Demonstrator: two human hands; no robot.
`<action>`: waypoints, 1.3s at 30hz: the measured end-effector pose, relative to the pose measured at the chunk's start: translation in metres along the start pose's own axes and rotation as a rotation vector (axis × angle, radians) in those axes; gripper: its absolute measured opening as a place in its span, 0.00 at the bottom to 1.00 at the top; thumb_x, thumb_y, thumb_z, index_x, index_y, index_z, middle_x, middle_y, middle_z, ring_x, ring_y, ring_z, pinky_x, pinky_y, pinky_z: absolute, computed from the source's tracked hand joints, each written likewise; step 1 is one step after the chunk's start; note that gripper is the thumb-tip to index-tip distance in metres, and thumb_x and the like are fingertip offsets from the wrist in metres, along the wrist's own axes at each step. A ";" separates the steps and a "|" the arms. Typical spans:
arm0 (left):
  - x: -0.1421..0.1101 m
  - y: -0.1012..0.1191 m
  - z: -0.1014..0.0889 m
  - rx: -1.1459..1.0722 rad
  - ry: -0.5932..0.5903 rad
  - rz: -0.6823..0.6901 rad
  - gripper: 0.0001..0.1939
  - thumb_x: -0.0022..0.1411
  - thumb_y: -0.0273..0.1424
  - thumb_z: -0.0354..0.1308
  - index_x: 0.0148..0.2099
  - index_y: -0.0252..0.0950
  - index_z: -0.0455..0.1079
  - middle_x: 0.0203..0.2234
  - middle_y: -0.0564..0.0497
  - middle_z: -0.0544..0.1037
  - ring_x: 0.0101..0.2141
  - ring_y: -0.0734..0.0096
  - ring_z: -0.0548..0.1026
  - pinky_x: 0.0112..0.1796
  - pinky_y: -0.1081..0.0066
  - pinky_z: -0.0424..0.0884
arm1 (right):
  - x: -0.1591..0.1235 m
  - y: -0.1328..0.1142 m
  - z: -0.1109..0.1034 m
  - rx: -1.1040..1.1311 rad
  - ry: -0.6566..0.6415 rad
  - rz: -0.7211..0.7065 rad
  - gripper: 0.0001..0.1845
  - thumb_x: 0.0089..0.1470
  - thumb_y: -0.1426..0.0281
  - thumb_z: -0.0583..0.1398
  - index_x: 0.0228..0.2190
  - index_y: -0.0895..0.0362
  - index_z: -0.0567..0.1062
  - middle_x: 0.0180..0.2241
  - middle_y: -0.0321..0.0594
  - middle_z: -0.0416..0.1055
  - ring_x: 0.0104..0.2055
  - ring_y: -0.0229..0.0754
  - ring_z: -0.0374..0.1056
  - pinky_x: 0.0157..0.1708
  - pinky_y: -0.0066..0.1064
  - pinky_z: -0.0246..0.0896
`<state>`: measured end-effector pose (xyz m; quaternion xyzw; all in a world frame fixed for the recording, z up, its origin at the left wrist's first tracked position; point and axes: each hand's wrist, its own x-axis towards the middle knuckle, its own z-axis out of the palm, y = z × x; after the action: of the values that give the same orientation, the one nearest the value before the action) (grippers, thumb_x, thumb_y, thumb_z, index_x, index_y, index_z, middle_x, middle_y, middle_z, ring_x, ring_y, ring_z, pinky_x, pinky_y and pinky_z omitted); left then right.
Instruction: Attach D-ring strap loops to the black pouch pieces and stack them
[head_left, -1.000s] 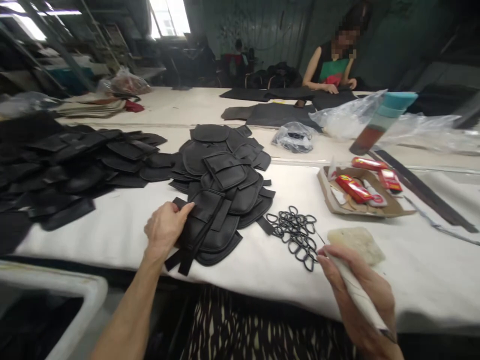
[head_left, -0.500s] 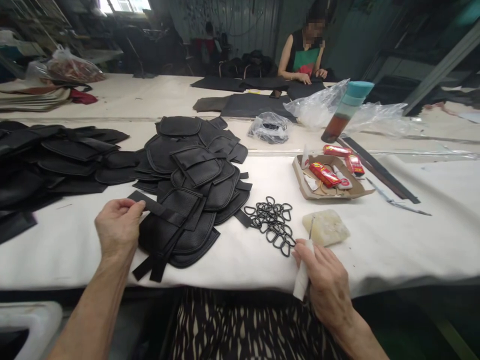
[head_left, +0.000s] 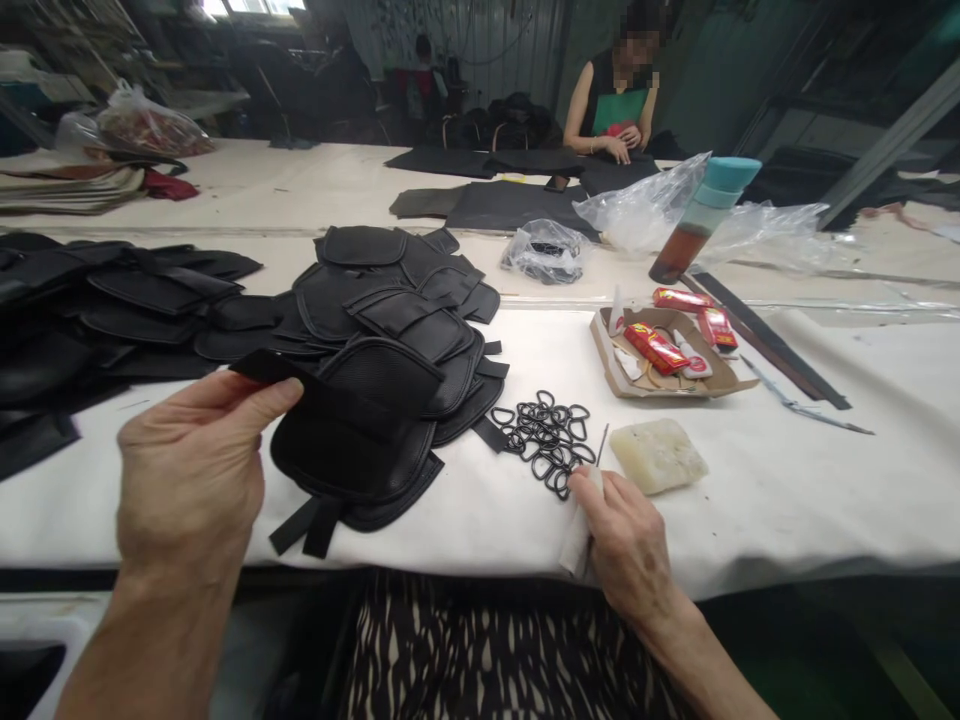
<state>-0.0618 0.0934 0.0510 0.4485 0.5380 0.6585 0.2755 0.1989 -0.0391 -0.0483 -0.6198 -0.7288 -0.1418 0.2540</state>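
My left hand (head_left: 199, 470) pinches the end of a black leather strap (head_left: 266, 368) between thumb and fingers. A curved black leather flap piece (head_left: 360, 440) hangs from that strap, lifted in front of the pile of similar pieces (head_left: 420, 330). Closed in my right hand (head_left: 630, 540) is an awl with a pale wrapped handle (head_left: 577, 535), its thin metal point upward. Those fingertips are at the near edge of a heap of black D-rings (head_left: 544, 430); whether they also grip a ring, I cannot tell. Right of the awl's point lies a yellowish wax-like block (head_left: 660, 455).
A cardboard tray (head_left: 622, 385) with red packets stands behind the block. Beyond it are a blue-lidded bottle (head_left: 701, 215), plastic bags and dark strips (head_left: 772, 340). More black pieces (head_left: 135, 300) lie left. A person (head_left: 615, 110) sits across the table.
My left hand has lifted the strap and its flap piece upward and toward me. My right hand with the awl has moved slightly left, nearer the D-rings.
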 end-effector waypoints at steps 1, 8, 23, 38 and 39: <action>-0.006 0.010 0.001 0.001 -0.052 0.006 0.06 0.40 0.24 0.66 0.27 0.35 0.76 0.24 0.57 0.78 0.31 0.71 0.75 0.44 0.66 0.69 | 0.001 0.000 0.001 -0.010 -0.003 -0.004 0.15 0.59 0.81 0.47 0.36 0.60 0.72 0.27 0.46 0.69 0.32 0.47 0.64 0.31 0.35 0.61; -0.039 0.029 0.009 0.186 -0.614 -0.290 0.08 0.43 0.33 0.67 0.31 0.39 0.78 0.25 0.52 0.80 0.25 0.65 0.75 0.25 0.71 0.69 | 0.002 0.003 -0.003 -0.022 0.042 -0.017 0.14 0.58 0.82 0.47 0.36 0.62 0.71 0.26 0.46 0.68 0.29 0.46 0.63 0.28 0.35 0.60; -0.087 -0.035 0.060 0.219 -0.869 -0.461 0.12 0.56 0.32 0.55 0.40 0.35 0.75 0.11 0.55 0.69 0.13 0.73 0.66 0.17 0.75 0.60 | 0.022 0.003 -0.001 0.440 0.205 0.194 0.08 0.55 0.74 0.58 0.40 0.56 0.69 0.33 0.40 0.74 0.33 0.41 0.73 0.33 0.31 0.69; -0.081 -0.038 0.057 -0.035 -0.959 -0.705 0.05 0.53 0.27 0.54 0.27 0.32 0.67 0.12 0.54 0.71 0.16 0.75 0.71 0.20 0.78 0.66 | 0.059 -0.013 0.019 0.369 0.197 -0.191 0.09 0.57 0.80 0.53 0.36 0.56 0.68 0.32 0.45 0.74 0.31 0.41 0.71 0.29 0.30 0.66; -0.080 -0.039 0.057 -0.038 -0.963 -0.707 0.04 0.53 0.27 0.54 0.27 0.32 0.68 0.12 0.54 0.71 0.16 0.75 0.71 0.20 0.77 0.67 | 0.059 -0.012 0.017 0.357 0.200 -0.218 0.09 0.57 0.80 0.53 0.37 0.57 0.69 0.32 0.46 0.74 0.30 0.42 0.71 0.28 0.31 0.66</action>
<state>0.0201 0.0624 -0.0085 0.4856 0.4572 0.2589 0.6987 0.1777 0.0172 -0.0290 -0.4655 -0.7763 -0.0979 0.4137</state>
